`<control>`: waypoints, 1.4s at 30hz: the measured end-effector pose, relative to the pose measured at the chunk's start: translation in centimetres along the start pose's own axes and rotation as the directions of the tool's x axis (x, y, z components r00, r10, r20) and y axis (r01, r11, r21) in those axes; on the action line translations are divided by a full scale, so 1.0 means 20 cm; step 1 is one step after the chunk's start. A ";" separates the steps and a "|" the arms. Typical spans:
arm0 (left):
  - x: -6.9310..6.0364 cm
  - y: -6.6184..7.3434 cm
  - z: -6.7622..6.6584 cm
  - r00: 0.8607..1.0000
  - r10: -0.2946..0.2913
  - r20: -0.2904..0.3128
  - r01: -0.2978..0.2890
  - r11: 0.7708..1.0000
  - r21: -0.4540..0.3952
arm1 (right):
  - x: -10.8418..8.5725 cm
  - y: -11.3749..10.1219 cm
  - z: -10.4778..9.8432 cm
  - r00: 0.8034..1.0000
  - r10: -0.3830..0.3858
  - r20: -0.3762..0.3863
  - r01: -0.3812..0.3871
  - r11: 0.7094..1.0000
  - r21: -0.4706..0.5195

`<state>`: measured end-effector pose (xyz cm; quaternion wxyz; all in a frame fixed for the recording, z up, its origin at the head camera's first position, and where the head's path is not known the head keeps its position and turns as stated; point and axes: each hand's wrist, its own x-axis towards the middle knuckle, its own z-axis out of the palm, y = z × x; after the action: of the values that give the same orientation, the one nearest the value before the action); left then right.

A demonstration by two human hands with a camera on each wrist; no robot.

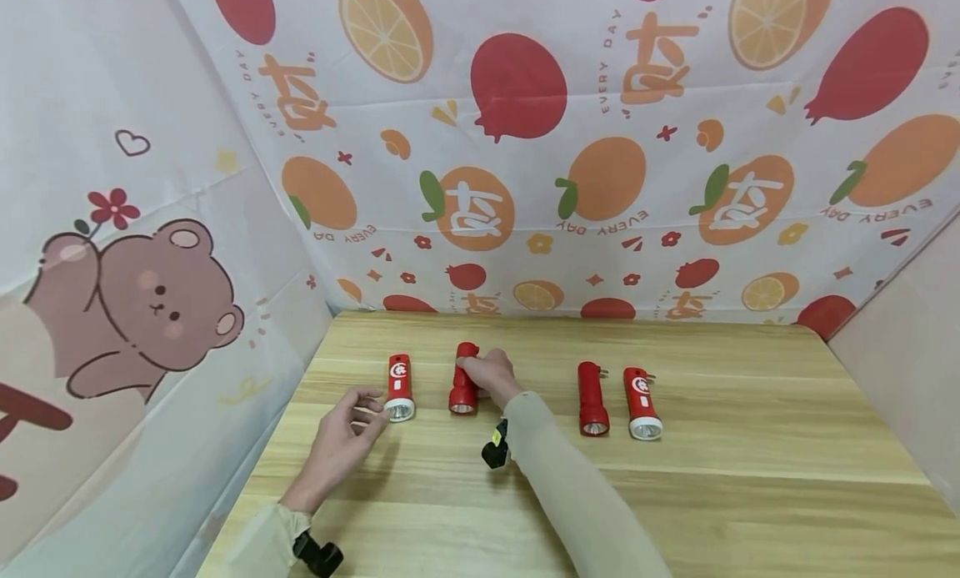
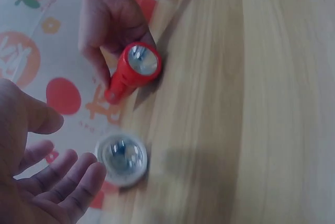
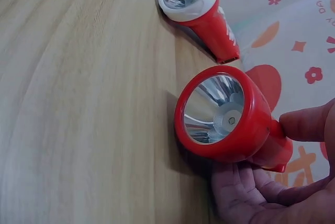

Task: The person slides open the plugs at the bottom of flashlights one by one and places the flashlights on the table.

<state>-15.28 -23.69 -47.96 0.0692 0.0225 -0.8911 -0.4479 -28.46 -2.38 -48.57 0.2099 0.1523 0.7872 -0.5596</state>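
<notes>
My right hand (image 1: 496,376) grips an all-red flashlight (image 1: 463,386) on the wooden table. In the right wrist view, the thumb lies on one side of its body and the curled fingers on the other, with the reflector facing the camera. To its left lies a red flashlight with a white rim (image 1: 400,386), printed with a white emblem. Beside that one, my left hand (image 1: 345,440) hovers with loosely bent fingers. The left wrist view shows its fingertips close to the white rim (image 2: 123,160); whether they touch it I cannot tell.
Farther right on the table (image 1: 750,444) lie another all-red flashlight (image 1: 591,394) and another white-rimmed one (image 1: 642,403), each with metal prongs sticking out near its back end. A fruit-patterned cloth (image 1: 525,169) hangs behind the table, and a bear-printed cloth (image 1: 165,286) at the left.
</notes>
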 end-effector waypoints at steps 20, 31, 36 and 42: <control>0.11 0.18 0.31 0.993 -0.048 0.112 0.064 0.988 -0.142 | -0.08 0.04 -0.11 0.990 -0.117 0.073 0.110 0.989 0.097; 0.16 0.24 0.44 0.990 -0.065 0.128 0.089 0.978 -0.188 | -0.12 0.04 -0.15 0.989 -0.131 0.075 0.124 0.988 0.092; 0.18 0.24 0.49 0.990 -0.047 0.130 0.078 0.968 -0.238 | -0.13 0.04 -0.17 0.990 -0.132 0.054 0.128 0.989 0.075; 0.17 0.25 0.52 0.988 -0.017 0.156 0.059 0.961 -0.270 | -0.15 0.06 -0.20 0.989 -0.148 0.027 0.145 0.986 0.084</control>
<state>-20.11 -12.87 -49.68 -0.0052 -0.0044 -0.8227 -0.5684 -25.86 1.89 -46.90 0.1747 0.0931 0.7692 -0.6075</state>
